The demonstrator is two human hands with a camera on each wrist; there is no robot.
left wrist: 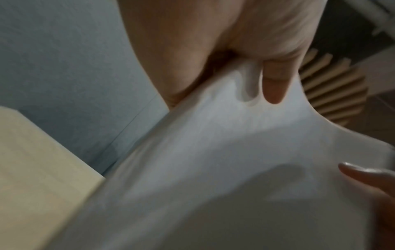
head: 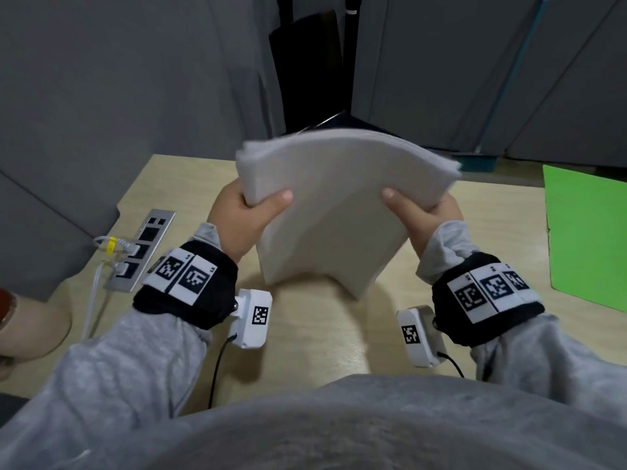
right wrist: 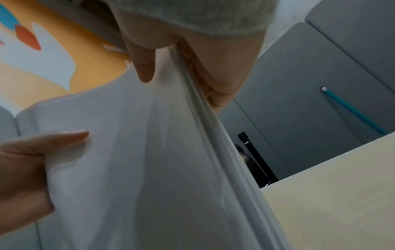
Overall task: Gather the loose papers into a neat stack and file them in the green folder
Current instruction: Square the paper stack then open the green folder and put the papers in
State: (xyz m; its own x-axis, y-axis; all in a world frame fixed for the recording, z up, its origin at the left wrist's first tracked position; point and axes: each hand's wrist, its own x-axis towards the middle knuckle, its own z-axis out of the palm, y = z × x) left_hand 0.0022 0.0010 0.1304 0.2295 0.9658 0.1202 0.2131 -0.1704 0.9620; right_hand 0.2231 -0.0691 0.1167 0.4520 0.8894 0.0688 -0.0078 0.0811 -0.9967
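Papers: a stack of white papers (head: 336,205) is held upright and bowed over the surface (head: 315,337); its lower edge is on or just above the wood, and the head view does not settle which. The top edges fan slightly apart.
Left grip: the left hand (head: 237,220) clamps the stack's left edge, thumb on the near face, fingers hidden behind the sheets. In the left wrist view the thumb (left wrist: 274,84) presses into the paper and dents it.
Right grip: the right hand (head: 425,218) clamps the right edge the same way, thumb in front. In the right wrist view its fingers (right wrist: 215,74) curl around the back of the layered sheet edges.
Green folder: the green folder (head: 587,239) lies flat at the right edge of the surface, well apart from the papers. Whether anything is inside it cannot be seen.
Other things: a grey socket panel (head: 140,249) with white cables (head: 93,296) plugged in sits at the left edge of the surface.
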